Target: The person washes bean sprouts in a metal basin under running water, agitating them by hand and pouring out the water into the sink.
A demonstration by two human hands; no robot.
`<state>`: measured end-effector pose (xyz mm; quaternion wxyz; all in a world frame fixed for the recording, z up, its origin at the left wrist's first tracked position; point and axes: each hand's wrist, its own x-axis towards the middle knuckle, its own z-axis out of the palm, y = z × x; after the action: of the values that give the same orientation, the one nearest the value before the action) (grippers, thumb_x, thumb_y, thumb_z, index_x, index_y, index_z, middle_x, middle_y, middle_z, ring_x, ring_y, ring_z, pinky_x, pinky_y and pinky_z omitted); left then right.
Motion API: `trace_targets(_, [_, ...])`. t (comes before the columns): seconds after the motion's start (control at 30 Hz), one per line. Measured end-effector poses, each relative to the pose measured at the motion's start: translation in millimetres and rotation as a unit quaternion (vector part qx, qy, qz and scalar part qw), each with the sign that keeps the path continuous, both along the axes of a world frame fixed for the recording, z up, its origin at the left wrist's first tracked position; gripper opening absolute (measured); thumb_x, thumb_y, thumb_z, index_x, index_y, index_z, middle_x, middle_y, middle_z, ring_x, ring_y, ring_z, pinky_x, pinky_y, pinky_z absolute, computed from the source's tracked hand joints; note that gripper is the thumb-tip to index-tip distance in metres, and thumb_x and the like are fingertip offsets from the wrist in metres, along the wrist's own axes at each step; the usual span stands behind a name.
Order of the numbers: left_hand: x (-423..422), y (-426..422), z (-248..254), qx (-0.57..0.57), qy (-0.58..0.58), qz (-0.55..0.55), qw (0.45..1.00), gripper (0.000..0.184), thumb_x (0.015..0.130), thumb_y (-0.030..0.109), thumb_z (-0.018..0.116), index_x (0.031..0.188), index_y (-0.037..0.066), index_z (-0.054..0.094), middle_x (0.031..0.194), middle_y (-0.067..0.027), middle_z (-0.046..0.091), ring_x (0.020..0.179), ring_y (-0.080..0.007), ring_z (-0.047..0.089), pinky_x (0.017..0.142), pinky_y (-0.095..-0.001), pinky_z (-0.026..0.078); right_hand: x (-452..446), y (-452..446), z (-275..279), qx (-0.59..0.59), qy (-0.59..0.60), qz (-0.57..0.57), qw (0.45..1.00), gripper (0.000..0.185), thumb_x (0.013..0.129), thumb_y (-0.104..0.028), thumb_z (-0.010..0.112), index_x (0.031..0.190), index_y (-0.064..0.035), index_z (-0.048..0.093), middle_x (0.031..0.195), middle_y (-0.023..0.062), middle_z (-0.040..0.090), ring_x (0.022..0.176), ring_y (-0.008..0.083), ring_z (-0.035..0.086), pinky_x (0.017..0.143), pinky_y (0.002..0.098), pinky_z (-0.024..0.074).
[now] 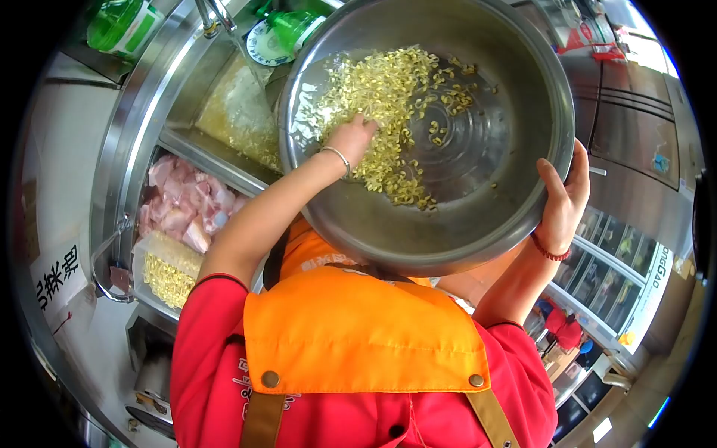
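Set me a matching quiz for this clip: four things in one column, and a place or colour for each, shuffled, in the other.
1. Left hand
2. Right hand
3. Meat
4. Apron

A. Pink
B. At the rim of the bowl
C. Orange
D. Among the sprouts

Pairs: 1-D, 2-B, 3-A, 4-C.

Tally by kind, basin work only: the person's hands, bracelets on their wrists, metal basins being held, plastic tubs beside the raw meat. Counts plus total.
Hands: 2 (left hand, right hand)
Bracelets: 2 (silver-coloured bracelet, red beaded bracelet)
Basins: 1 (metal basin)
Tubs: 1 (plastic tub)
Total: 6
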<state>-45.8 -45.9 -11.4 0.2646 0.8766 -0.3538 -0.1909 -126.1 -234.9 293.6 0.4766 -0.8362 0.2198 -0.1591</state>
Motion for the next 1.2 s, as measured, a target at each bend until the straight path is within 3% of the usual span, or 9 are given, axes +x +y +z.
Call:
trace_targets(0.17, [10,-9,37,0.152,-0.066,-0.115,0.979,0.033,0.081,0.001,0.059,0.113,0.007,0.065,0.110,-0.0204,0.058,0.078,-0.0341,0.068,0.068,-0.0414,0.057,-1,2,0,0.004,-0.005,-0.001,1.000,0.045,0.085,0.006,0.059,0.129,0.0042,0.049,0.114,0.0093,0.061,0.100,0.0155,0.058,0.090,0.0270,0.0453])
trace_targets(0.37, [16,-30,-9,-0.207,0.043,0.032,0.977,0.020,0.080,0.004,0.060,0.098,0.005,0.068,0.099,-0.0179,0.059,0.086,-0.0352,0.064,0.077,-0.0450,0.053,-1,1,1,0.007,0.006,0.001,1.000,0.044,0.085,0.006,0.059,0.128,0.0045,0.050,0.113,0.0091,0.061,0.100,0.0152,0.058,0.090,0.0266,0.0447])
trace_targets(0.47, [7,-29,-46,-0.136,0.060,0.027,0.989,0.017,0.080,0.003,0.059,0.095,0.002,0.068,0.099,-0.0187,0.061,0.089,-0.0360,0.063,0.080,-0.0458,0.052,-2,-1,-1,-0.007,0.001,-0.003,1.000,0.044,0.084,0.006,0.059,0.128,0.0045,0.051,0.113,0.0091,0.062,0.100,0.0150,0.058,0.090,0.0264,0.0448])
trace_targets(0.67, [4,-31,-7,-0.201,-0.081,0.075,0.973,0.017,0.085,0.011,0.064,0.099,0.003,0.066,0.094,-0.0175,0.060,0.090,-0.0372,0.061,0.080,-0.0452,0.051,-3,-1,-1,0.006,0.005,-0.006,1.000,0.045,0.084,0.006,0.059,0.128,0.0043,0.050,0.112,0.0092,0.062,0.099,0.0148,0.058,0.090,0.0263,0.0448])
trace_targets(0.77, [7,-43,-7,-0.137,0.047,0.098,0.985,0.022,0.085,0.019,0.068,0.099,0.002,0.066,0.098,-0.0182,0.063,0.089,-0.0363,0.063,0.080,-0.0449,0.051,-2,0,0,0.018,-0.004,-0.003,1.000,0.047,0.083,0.009,0.058,0.129,0.0039,0.050,0.113,0.0082,0.061,0.101,0.0144,0.057,0.091,0.0264,0.0435])
trace_targets(0.87, [5,-53,-12,-0.123,0.067,0.141,0.980,0.019,0.084,0.022,0.070,0.089,0.004,0.068,0.097,-0.0174,0.067,0.094,-0.0357,0.064,0.078,-0.0445,0.052,-3,-2,-2,0.013,-0.006,-0.007,1.000,0.048,0.083,0.009,0.058,0.129,0.0040,0.050,0.113,0.0082,0.061,0.101,0.0146,0.057,0.092,0.0263,0.0433])
trace_targets(1.07, [12,-59,-7,-0.196,0.265,0.190,0.925,0.009,0.082,0.023,0.072,0.085,0.014,0.072,0.080,-0.0044,0.071,0.094,-0.0304,0.065,0.079,-0.0414,0.051,-4,-3,-4,0.019,-0.007,-0.025,0.999,0.049,0.083,0.010,0.058,0.130,0.0039,0.050,0.115,0.0086,0.061,0.103,0.0153,0.057,0.093,0.0266,0.0432])
trace_targets(1.17, [23,-43,5,-0.134,0.067,0.102,0.983,0.007,0.080,0.022,0.074,0.085,0.017,0.074,0.080,-0.0029,0.072,0.092,-0.0233,0.066,0.081,-0.0364,0.050,-5,-5,-4,0.021,0.002,-0.021,1.000,0.049,0.083,0.009,0.058,0.131,0.0039,0.050,0.115,0.0088,0.061,0.104,0.0155,0.057,0.093,0.0268,0.0430])
trace_targets(1.2, [25,-37,6,-0.140,0.070,0.107,0.982,0.007,0.080,0.022,0.074,0.085,0.017,0.074,0.082,-0.0023,0.072,0.092,-0.0214,0.065,0.080,-0.0359,0.051,-6,-5,-4,0.021,0.002,-0.022,1.000,0.049,0.083,0.009,0.058,0.131,0.0039,0.050,0.115,0.0088,0.061,0.104,0.0154,0.057,0.093,0.0268,0.0429])
